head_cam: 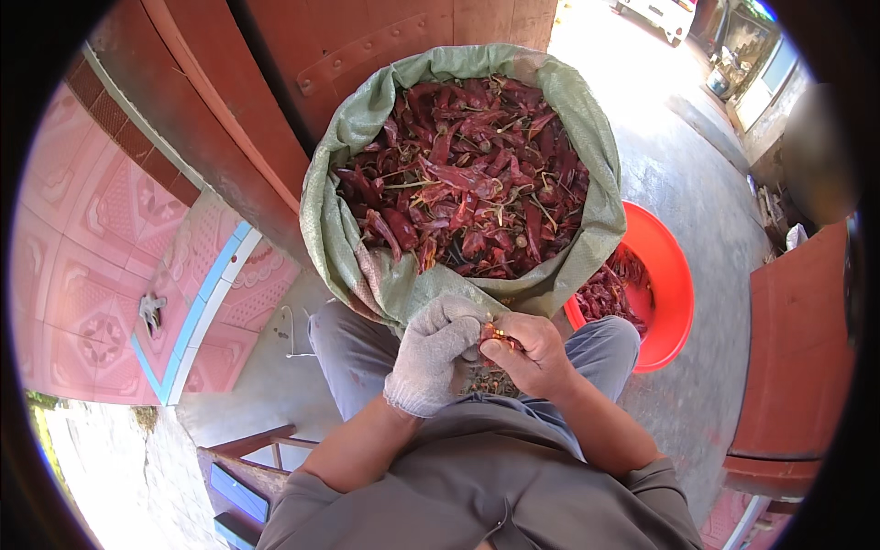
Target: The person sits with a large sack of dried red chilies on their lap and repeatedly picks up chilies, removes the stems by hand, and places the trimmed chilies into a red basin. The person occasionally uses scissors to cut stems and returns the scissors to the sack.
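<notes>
Just below the sack's near rim, both hands meet over my lap around a torn dried red chili pepper (496,333), its pale seeds showing. My right hand (535,352) is bare and pinches the pod between thumb and fingers. My left hand (437,347) wears a grey-white knitted glove; its curled fingers close at the pod's left end, and the part they grip is hidden. In front of me stands a green woven plastic sack (592,124) with its rim rolled down. Dried red chili peppers (467,172), many with stems, fill it.
An orange-red plastic basin (670,295) holding red chili pieces (615,289) stands right of the sack. Stem scraps (491,380) lie below my hands. A reddish metal door (385,48) rises behind the sack. At lower left, a phone (239,492) rests on a wooden stool (227,459).
</notes>
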